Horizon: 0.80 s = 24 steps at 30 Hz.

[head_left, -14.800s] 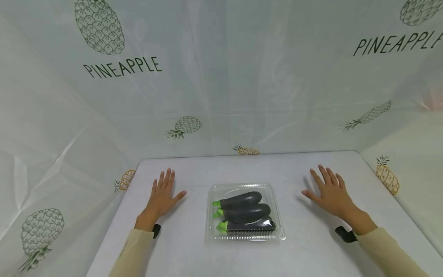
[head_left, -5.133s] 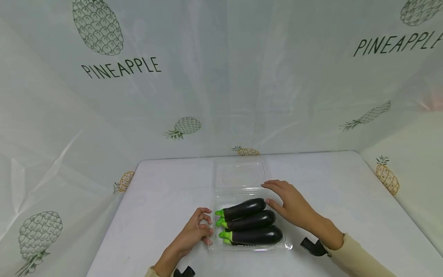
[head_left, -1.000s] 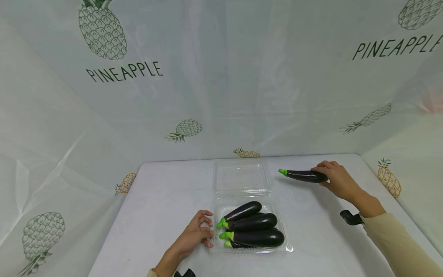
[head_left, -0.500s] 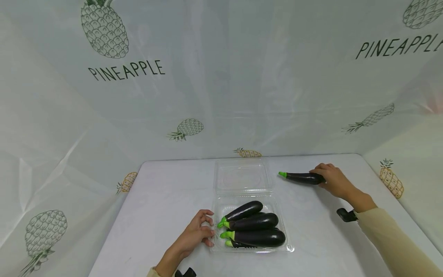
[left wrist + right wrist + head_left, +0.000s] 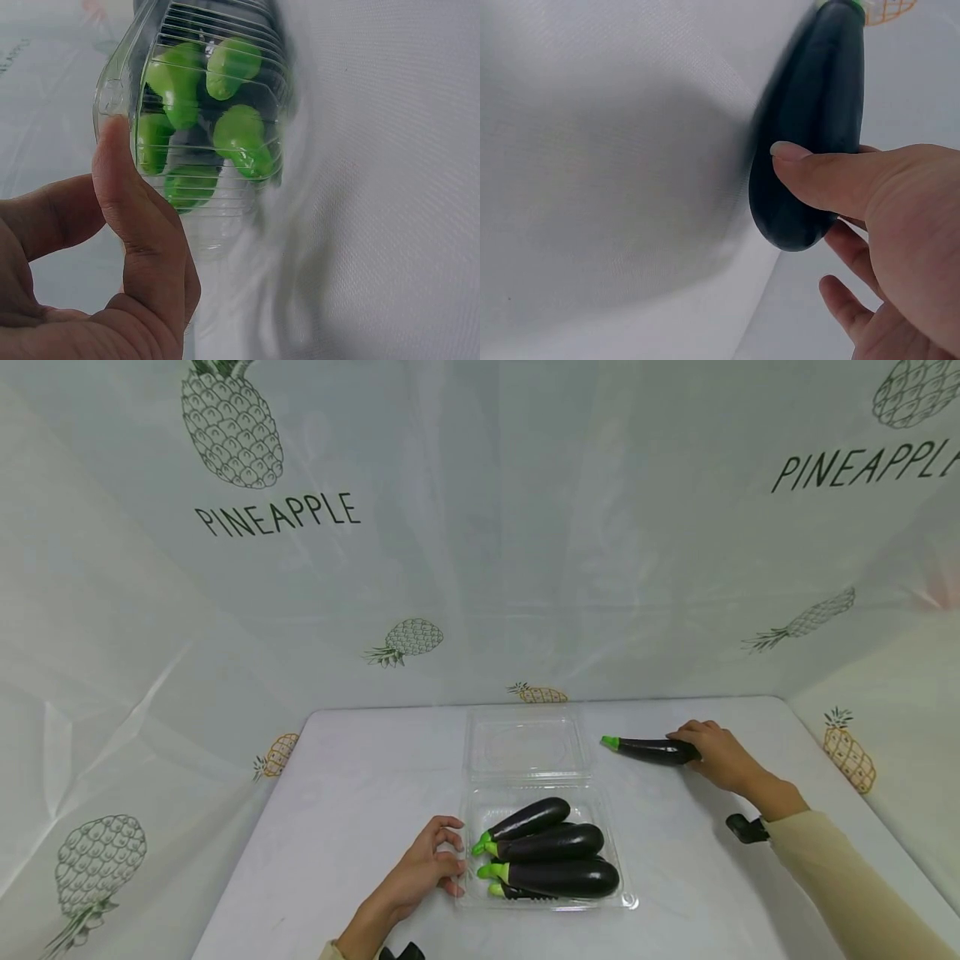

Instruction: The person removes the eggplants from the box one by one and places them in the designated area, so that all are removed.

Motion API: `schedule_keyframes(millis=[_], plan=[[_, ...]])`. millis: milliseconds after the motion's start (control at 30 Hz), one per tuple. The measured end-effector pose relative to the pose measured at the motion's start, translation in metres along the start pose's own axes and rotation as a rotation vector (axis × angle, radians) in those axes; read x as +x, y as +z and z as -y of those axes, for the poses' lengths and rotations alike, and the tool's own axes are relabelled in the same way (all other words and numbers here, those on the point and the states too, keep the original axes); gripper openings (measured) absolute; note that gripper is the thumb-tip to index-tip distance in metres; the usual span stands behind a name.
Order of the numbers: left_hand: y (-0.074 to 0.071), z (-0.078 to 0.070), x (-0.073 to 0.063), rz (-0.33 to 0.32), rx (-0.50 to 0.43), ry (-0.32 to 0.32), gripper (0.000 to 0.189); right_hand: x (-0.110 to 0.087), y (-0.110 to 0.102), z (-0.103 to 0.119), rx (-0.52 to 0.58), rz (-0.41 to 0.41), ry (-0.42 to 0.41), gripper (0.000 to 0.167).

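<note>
Lowered onto the table (image 5: 360, 793), the eggplant (image 5: 651, 750) stays gripped by right-hand fingers (image 5: 810, 176); left hand (image 5: 427, 864) still pinches the container (image 5: 622, 893).

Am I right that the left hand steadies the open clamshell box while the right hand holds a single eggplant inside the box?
Not quite. The right hand holds the single eggplant out on the table, right of the clamshell box, as the head view shows. The left hand does steady the open box.

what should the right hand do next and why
Probably let go of the eggplant: the right hand grips its blunt end, and it seems to lie on the table beside the open box, which the left hand steadies.
</note>
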<state>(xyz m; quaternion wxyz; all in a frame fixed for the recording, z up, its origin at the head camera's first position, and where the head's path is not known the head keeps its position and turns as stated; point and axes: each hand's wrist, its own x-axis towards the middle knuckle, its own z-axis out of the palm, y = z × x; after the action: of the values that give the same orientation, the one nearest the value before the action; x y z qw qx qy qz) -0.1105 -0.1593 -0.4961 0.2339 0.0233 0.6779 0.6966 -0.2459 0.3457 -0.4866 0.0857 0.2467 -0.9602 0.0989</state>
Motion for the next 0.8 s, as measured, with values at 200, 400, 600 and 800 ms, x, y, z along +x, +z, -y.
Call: schedule_keyframes(millis=[200, 400, 600, 800], plan=[[0.0002, 0.0009, 0.0, -0.005, 0.002, 0.0, 0.06, -0.0029, 0.0004, -0.0016, 0.003, -0.001, -0.005, 0.051], [0.0, 0.0012, 0.0, -0.006, 0.004, 0.004, 0.06, -0.0047, -0.0004, -0.0014, 0.006, 0.012, 0.012, 0.052], [-0.0016, 0.0024, -0.0002, 0.014, -0.007, 0.01, 0.06, -0.004, -0.0012, 0.0001, 0.012, 0.008, 0.034, 0.053], [-0.0017, 0.002, -0.0009, 0.02, -0.006, 0.009, 0.059, -0.0026, -0.0011, 0.0, 0.017, -0.009, 0.018, 0.054]])
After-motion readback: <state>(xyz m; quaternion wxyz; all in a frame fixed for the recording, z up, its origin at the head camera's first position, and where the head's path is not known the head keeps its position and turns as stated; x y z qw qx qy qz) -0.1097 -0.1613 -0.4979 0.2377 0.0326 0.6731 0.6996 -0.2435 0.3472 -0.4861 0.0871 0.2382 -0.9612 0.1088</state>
